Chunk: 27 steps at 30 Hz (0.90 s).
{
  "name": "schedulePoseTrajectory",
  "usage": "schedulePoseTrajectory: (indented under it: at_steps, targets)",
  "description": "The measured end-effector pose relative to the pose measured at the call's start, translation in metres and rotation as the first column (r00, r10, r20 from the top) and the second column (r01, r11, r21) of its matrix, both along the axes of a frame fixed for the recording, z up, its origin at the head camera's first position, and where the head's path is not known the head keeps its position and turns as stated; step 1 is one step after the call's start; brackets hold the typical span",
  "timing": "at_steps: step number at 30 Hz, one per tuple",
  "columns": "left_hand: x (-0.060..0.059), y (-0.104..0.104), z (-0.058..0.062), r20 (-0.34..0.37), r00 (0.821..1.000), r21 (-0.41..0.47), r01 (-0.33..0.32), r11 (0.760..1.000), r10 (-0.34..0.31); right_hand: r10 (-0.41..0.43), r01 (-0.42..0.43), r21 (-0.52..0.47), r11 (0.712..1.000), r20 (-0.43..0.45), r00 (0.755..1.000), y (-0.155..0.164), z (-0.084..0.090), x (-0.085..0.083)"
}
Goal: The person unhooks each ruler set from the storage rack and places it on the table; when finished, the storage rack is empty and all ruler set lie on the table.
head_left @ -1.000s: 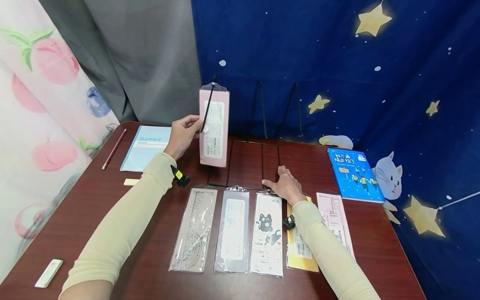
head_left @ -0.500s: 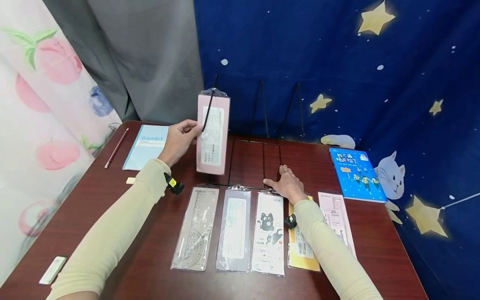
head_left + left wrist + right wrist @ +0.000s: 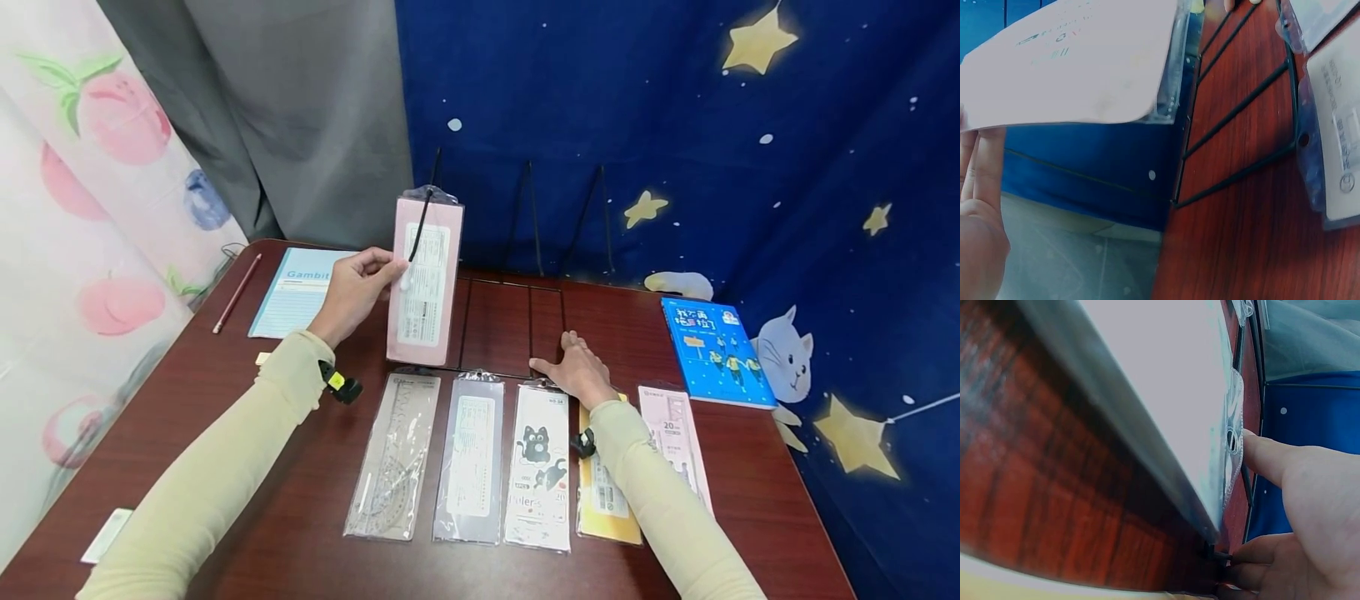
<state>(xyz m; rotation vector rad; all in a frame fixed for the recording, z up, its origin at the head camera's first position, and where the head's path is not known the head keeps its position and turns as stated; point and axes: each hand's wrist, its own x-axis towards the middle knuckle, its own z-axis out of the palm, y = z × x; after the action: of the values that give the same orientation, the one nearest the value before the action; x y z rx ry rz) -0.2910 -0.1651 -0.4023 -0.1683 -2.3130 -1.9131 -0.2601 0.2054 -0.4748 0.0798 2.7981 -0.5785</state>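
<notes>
My left hand pinches the left edge of a pink ruler packet, between thumb and fingers. The packet stands upright with its labelled back towards me. Its clear top flap hangs on a black prong of the wire rack, near the prong's front part. In the left wrist view the other face of the packet shows, blurred and pale. My right hand rests on the rack's front base, fingers stretched forward and thumb out to the side, right by the flap of the cat ruler packet.
More ruler packets lie in a row before the rack: a beige one, a grey one, a yellow one and a pink one. A notebook, pencil and eraser lie left, a blue book right.
My left hand has drawn the pink ruler packet forward along the prong, so it sits lower and nearer to me. The right hand has stayed on the rack.
</notes>
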Motion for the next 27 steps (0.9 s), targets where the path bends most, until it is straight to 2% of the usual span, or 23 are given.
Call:
schedulePoseTrajectory:
  at_steps: [13, 22, 27]
  targets:
    - [0.024, -0.005, 0.009, 0.070, 0.997, 0.044, 0.030, 0.999, -0.033, 0.020, -0.020, 0.000, 1.000, -0.001, 1.000, -0.001, -0.001, -0.001]
    - [0.039, -0.006, 0.015, 0.083, 0.994, 0.023, 0.066, 0.998, -0.068, 0.032, -0.032, 0.005, 0.999, -0.003, 0.999, -0.001, 0.000, -0.002]
    - [0.047, -0.005, 0.016, 0.103, 0.993, 0.027, 0.062, 0.998, -0.064, 0.029, -0.029, -0.011, 1.000, -0.008, 1.000, -0.001, 0.000, -0.003]
